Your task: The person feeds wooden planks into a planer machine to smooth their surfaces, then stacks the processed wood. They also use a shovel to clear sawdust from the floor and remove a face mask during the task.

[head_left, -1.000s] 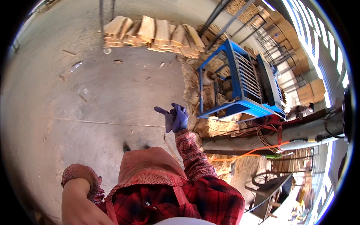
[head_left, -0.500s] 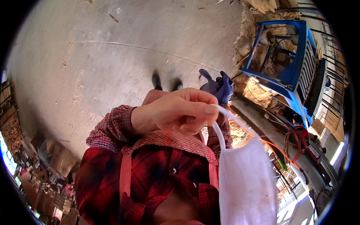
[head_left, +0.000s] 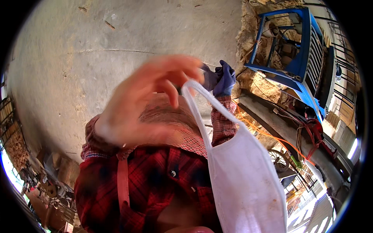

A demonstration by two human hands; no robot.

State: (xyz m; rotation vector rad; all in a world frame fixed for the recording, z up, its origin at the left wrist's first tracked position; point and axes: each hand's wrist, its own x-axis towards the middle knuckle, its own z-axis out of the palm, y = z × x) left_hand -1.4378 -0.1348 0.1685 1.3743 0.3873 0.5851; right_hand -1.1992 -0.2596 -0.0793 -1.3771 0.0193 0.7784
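My bare left hand [head_left: 143, 101], blurred by motion, is raised in front of my chest with fingers apart and curved. Close to its fingertips is the ear loop [head_left: 190, 86] of a white face mask [head_left: 248, 180]; the loop looks free of the fingers. The mask hangs at the lower right, with small brownish spots on its cloth. Behind the loop, my right hand [head_left: 224, 79] is lower down in a blue-purple glove. Its fingers look curled, and a greyish-purple piece [head_left: 210, 77] juts out beside them, too unclear to name.
A blue metal frame machine [head_left: 305, 46] stands at the upper right amid wood shavings [head_left: 268, 91]. Along the right runs a long beam [head_left: 272, 112] with cables and an orange cord [head_left: 272, 136]. A spoked wheel [head_left: 279, 160] stands beyond it. Concrete floor [head_left: 97, 70] spreads at the left.
My left hand has opened and let go of the mask's ear loop, moving left and up. The mask and its loop have shifted left. The gloved hand stays low behind them.
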